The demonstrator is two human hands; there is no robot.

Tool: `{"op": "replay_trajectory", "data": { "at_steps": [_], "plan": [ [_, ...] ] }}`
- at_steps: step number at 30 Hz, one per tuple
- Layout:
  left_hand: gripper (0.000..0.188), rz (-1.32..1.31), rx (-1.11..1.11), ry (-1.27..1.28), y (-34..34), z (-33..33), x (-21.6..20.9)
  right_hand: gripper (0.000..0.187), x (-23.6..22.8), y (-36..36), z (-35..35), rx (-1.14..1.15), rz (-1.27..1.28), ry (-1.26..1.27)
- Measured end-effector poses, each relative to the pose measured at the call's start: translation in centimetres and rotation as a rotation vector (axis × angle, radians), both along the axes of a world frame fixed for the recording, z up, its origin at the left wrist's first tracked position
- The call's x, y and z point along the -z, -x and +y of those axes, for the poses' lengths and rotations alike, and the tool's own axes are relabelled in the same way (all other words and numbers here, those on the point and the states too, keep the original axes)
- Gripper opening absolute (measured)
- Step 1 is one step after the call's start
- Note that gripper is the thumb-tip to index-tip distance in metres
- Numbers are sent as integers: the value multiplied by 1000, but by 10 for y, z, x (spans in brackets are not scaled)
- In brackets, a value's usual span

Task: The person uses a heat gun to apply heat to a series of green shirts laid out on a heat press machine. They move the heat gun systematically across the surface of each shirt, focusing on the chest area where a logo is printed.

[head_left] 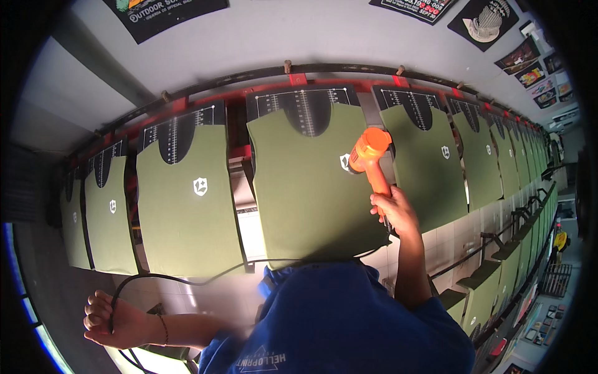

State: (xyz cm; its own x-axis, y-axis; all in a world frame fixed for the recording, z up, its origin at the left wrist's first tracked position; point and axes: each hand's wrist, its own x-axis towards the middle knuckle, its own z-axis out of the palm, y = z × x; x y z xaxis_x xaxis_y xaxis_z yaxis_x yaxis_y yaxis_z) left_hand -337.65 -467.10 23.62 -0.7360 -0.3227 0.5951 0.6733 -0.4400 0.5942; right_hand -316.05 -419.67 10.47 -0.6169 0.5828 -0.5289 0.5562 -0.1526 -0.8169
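Head view: green shirts (187, 206) on boards, black cable (187, 278) across

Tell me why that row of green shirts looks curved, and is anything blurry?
Head view: the fisheye lens bends the straight row of green shirts toward the dark rim. The orange heat gun in the right hand looks sharp; the blue shirt's edge is slightly smeared.

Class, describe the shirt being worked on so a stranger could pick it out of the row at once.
A long curved row of olive green shirts lies on black boards along a red rail. The one meant, the middle shirt, lies straight ahead of the person. Only this one has the orange heat gun, held in the right hand, pointed at its small white crest.
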Motion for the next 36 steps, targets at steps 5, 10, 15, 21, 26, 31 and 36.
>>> {"op": "replay_trajectory", "data": {
  "at_steps": [5, 10, 15, 21, 26, 31, 36],
  "plan": [
    [34, 23, -20, 42, -15, 7, -13, 29, -2, -1, 8, -12, 20, 36],
    [35, 32, 21, 131, -45, 27, -12, 26, 4, 1, 41, -103, 102, 132],
    [35, 57, 91, 111, -87, 83, 6, 23, 15, -33, 120, -120, 190, 129],
    [36, -14, -1, 114, -203, 223, 17, 22, 14, -145, 271, 48, 198, -17],
    [40, -137, -322, 67, -270, 350, -11, 26, 10, -216, 360, 123, 154, -46],
    [38, -153, -474, -52, -309, 401, -36, 28, 17, -236, 396, 42, 161, 11],
    [38, -20, -221, 122, -326, 402, -37, 24, 22, -235, 406, -37, 204, 50]
  ]
}}
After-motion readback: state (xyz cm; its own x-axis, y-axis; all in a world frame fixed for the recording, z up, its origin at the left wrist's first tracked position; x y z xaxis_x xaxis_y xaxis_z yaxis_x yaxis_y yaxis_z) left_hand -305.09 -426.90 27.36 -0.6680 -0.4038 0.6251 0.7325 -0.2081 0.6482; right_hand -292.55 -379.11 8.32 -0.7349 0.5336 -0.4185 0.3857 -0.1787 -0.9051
